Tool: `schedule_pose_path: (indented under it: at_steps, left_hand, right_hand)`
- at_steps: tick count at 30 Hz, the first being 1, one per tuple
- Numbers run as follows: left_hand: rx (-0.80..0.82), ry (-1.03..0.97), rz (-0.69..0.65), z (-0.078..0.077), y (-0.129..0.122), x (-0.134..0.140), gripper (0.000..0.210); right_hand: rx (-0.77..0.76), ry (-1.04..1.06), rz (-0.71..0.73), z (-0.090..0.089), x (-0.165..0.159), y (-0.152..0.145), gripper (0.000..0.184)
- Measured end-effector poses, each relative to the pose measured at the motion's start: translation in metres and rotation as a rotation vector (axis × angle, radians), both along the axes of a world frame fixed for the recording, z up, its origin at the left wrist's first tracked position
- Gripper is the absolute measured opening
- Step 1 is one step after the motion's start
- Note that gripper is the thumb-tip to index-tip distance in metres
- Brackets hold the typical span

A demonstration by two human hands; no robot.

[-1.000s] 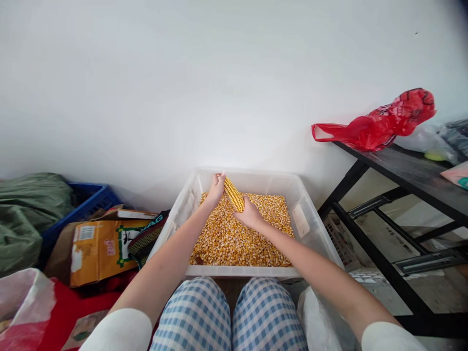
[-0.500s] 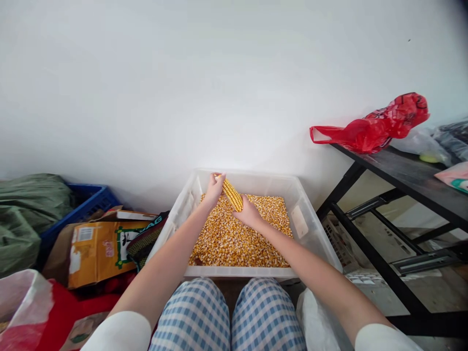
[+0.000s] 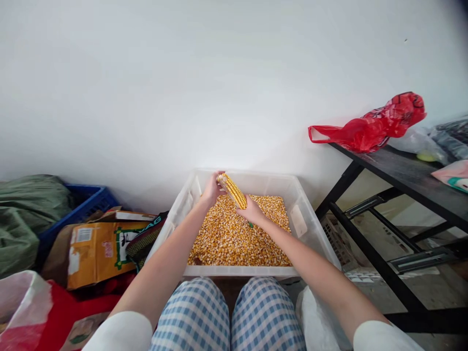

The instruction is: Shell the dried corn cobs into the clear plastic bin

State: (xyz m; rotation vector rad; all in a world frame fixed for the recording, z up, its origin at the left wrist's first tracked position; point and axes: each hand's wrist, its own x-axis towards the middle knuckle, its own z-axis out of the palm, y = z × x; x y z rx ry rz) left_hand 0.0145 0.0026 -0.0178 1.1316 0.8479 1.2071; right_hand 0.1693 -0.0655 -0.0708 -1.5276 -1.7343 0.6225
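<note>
A yellow corn cob [image 3: 234, 191] is held at a slant above a clear plastic bin [image 3: 312, 234]. My left hand [image 3: 212, 187] is closed round its upper left end, and my right hand [image 3: 251, 210] grips its lower right end. Along its left side a paler strip shows where kernels are gone; rows of kernels cover the rest of the visible side. Loose corn kernels [image 3: 234, 243] lie spread over the bottom of the bin beneath both hands. A small green bit shows just under my right hand.
A black metal-legged table [image 3: 409, 178] on the right carries a red plastic bag [image 3: 376, 126]. To the left are an orange cardboard box [image 3: 98, 248], a blue crate [image 3: 98, 199], a green sack [image 3: 32, 214] and a red-and-white bag [image 3: 47, 312]. A white wall [image 3: 234, 87] rises behind the bin.
The cob has turned in my hands, bringing the paler strip into view. My left fingers have shifted at its upper end. My right hand has moved slightly right.
</note>
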Motion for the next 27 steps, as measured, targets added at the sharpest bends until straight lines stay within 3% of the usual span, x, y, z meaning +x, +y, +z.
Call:
schedule_pose_path:
  at_steps: [5,9,13,16,23,27]
  left_hand:
    - [0.004,0.151,0.164,-0.002,0.004,0.002,0.033]
    - [0.129,0.237,0.287,-0.008,0.004,0.006,0.034]
    - [0.25,0.269,0.189,-0.011,0.004,0.006,0.035]
    - [0.272,0.302,0.206,-0.011,0.004,0.006,0.034]
    - [0.11,0.269,0.233,-0.003,0.001,0.005,0.03]
    - [0.133,0.271,0.12,-0.003,0.001,0.003,0.028]
  right_hand:
    - [0.044,-0.107,-0.012,-0.001,-0.005,-0.001,0.047]
    - [0.034,-0.168,-0.039,-0.002,-0.01,-0.004,0.049]
    - [0.024,-0.171,-0.074,-0.001,-0.011,-0.005,0.048]
    - [0.035,-0.191,-0.074,0.001,-0.009,-0.004,0.048]
    - [0.051,-0.198,-0.066,0.001,-0.009,-0.004,0.051]
    - [0.005,-0.093,-0.02,0.0,-0.004,-0.003,0.046]
